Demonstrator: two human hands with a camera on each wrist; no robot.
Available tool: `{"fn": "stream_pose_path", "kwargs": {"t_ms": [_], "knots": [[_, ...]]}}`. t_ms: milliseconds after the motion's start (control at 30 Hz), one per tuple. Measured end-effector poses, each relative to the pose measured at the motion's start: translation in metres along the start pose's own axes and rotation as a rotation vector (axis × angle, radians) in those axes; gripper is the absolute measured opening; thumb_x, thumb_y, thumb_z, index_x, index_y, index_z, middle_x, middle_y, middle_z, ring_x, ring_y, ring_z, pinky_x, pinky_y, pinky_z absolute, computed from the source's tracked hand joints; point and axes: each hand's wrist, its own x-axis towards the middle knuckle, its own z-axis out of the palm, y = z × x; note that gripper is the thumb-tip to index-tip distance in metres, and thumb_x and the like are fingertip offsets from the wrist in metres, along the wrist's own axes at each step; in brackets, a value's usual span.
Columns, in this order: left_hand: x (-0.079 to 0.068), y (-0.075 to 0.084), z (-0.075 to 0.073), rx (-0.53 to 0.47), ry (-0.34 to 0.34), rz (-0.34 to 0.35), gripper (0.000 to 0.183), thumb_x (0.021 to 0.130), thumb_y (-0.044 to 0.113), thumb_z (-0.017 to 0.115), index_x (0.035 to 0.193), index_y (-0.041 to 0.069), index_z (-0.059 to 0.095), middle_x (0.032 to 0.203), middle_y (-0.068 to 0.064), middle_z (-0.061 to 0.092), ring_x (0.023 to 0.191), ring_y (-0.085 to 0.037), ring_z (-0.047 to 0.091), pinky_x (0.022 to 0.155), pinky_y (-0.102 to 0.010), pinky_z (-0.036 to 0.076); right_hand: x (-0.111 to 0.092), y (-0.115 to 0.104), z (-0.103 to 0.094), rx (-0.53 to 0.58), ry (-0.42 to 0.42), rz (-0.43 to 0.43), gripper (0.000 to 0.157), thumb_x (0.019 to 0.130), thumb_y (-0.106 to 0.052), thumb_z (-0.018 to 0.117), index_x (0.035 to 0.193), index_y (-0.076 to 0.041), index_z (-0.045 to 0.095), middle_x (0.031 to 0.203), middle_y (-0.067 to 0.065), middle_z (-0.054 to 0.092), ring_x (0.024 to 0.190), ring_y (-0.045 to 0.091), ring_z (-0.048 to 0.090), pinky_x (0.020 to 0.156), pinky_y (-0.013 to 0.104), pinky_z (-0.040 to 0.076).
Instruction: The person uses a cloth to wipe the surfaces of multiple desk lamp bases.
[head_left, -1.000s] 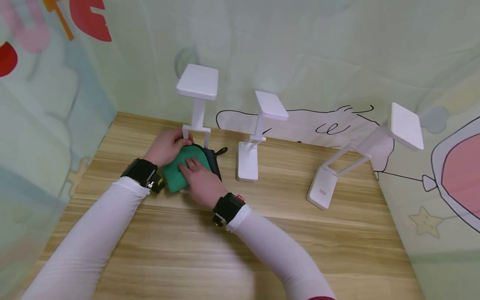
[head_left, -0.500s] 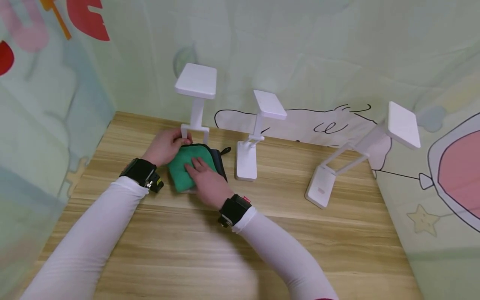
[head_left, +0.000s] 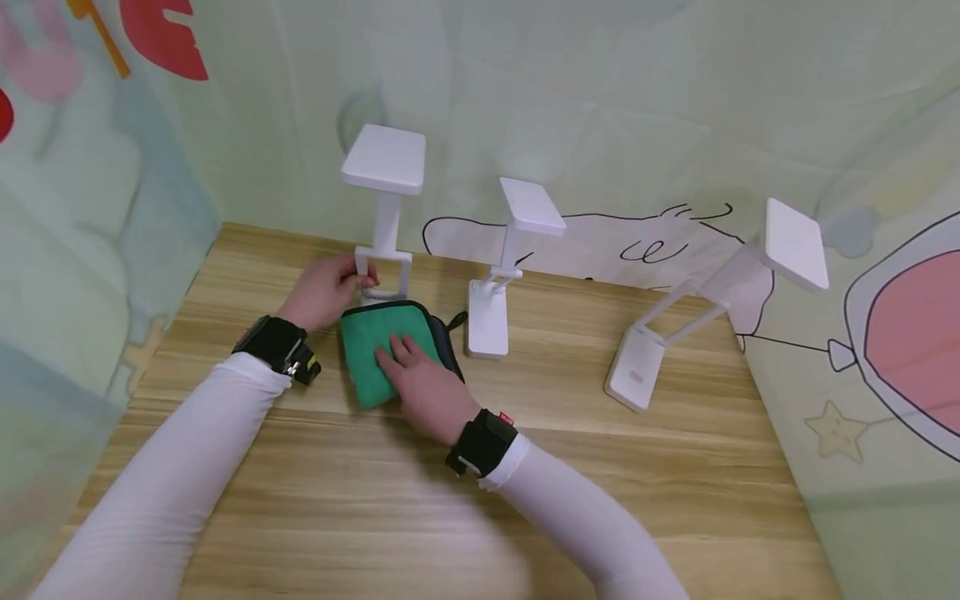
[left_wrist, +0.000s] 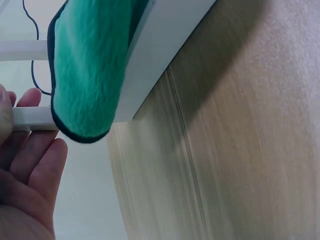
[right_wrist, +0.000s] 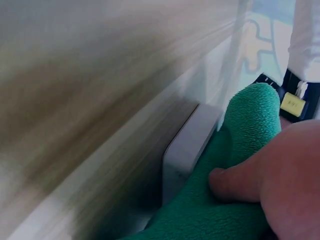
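Observation:
My left hand holds one lower strut of the leftmost white desk lamp; the left wrist view shows thumb and fingers around that strut. A green cloth with dark edging, a dark underside and a black loop is draped over the lamp's base. Only the rear of the base shows in the head view. My right hand lies on the cloth, fingers fairly straight and pressing it down. In the right wrist view the thumb pushes into the green cloth beside the white base.
A second white desk lamp stands close to the right of the cloth. Further right is a third lamp, its arm leaning right. The wooden table meets a printed fabric wall behind the lamps.
My right hand and the cloth have slid toward me and to the right, uncovering the rear of the lamp's base. My left hand stays on the strut. The head view has shifted slightly.

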Motion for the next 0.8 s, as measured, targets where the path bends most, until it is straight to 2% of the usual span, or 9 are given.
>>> {"fn": "stream_pose_path", "kwargs": {"t_ms": [167, 367, 533, 667, 800], "knots": [[-0.002, 0.002, 0.002, -0.014, -0.011, -0.029, 0.007, 0.099, 0.011, 0.061, 0.098, 0.008, 0.067, 0.097, -0.008, 0.071, 0.094, -0.022, 0.062, 0.085, -0.045, 0.050, -0.016, -0.010, 0.003, -0.006, 0.003, -0.029, 0.063, 0.090, -0.003, 0.061, 0.149, -0.008, 0.041, 0.154, 0.019, 0.036, 0.140, 0.034, 0.027, 0.101, 0.034, 0.046], [-0.002, 0.004, 0.004, -0.008, -0.014, -0.037, 0.007, 0.099, 0.013, 0.062, 0.097, 0.009, 0.068, 0.097, -0.008, 0.071, 0.092, -0.021, 0.061, 0.082, -0.043, 0.049, -0.026, -0.015, 0.003, 0.012, 0.017, -0.051, 0.061, 0.090, -0.001, 0.059, 0.148, -0.007, 0.043, 0.153, 0.019, 0.037, 0.141, 0.034, 0.027, 0.103, 0.035, 0.044], [-0.001, 0.004, 0.006, -0.014, -0.014, -0.034, 0.009, 0.100, 0.015, 0.061, 0.099, 0.009, 0.068, 0.099, -0.009, 0.071, 0.091, -0.021, 0.061, 0.081, -0.043, 0.048, -0.028, -0.005, 0.002, 0.125, -0.003, -0.037, 0.064, 0.088, 0.003, 0.055, 0.150, -0.011, 0.042, 0.155, 0.015, 0.035, 0.142, 0.028, 0.024, 0.108, 0.036, 0.039], [-0.001, 0.004, 0.004, -0.031, -0.040, -0.048, 0.016, 0.101, 0.020, 0.059, 0.105, 0.007, 0.067, 0.103, -0.011, 0.070, 0.094, -0.023, 0.060, 0.083, -0.045, 0.048, -0.032, 0.006, -0.007, 0.231, 0.021, -0.041, 0.064, 0.089, 0.006, 0.050, 0.150, -0.013, 0.041, 0.152, 0.010, 0.041, 0.139, 0.019, 0.032, 0.109, 0.033, 0.037], [-0.002, 0.003, -0.003, -0.033, -0.067, -0.085, 0.026, 0.102, 0.026, 0.058, 0.117, 0.006, 0.065, 0.115, -0.013, 0.068, 0.107, -0.027, 0.059, 0.091, -0.050, 0.047, -0.036, 0.019, -0.019, 0.281, 0.052, -0.035, 0.064, 0.090, 0.007, 0.046, 0.150, -0.013, 0.040, 0.147, 0.005, 0.046, 0.133, 0.013, 0.039, 0.107, 0.030, 0.040]]}}
